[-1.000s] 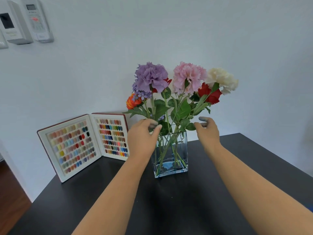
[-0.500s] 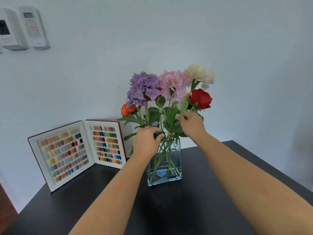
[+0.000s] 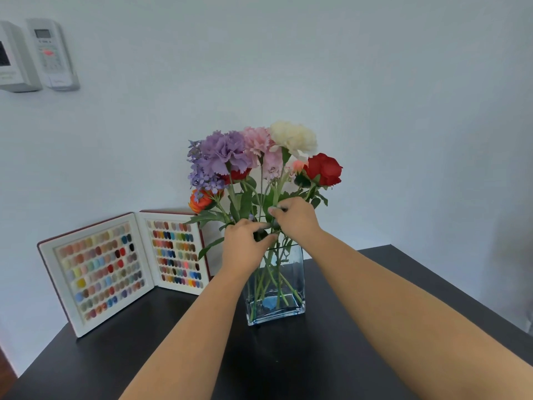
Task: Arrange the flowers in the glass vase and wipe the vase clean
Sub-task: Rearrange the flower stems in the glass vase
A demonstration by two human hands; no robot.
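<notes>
While both hands, left (image 3: 245, 249) and right (image 3: 297, 217), pinch flower stems (image 3: 269, 264) above the glass vase (image 3: 288, 308) at table (image 3: 288, 365) centre, a tug toward three o'clock could tip it.

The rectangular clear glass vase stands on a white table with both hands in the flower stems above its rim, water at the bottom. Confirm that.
Not quite: the head view shows a black table, not white. The rest holds: the rectangular clear glass vase stands on it with water at the bottom, and the left hand and right hand are both in the green flower stems above its rim.
</notes>
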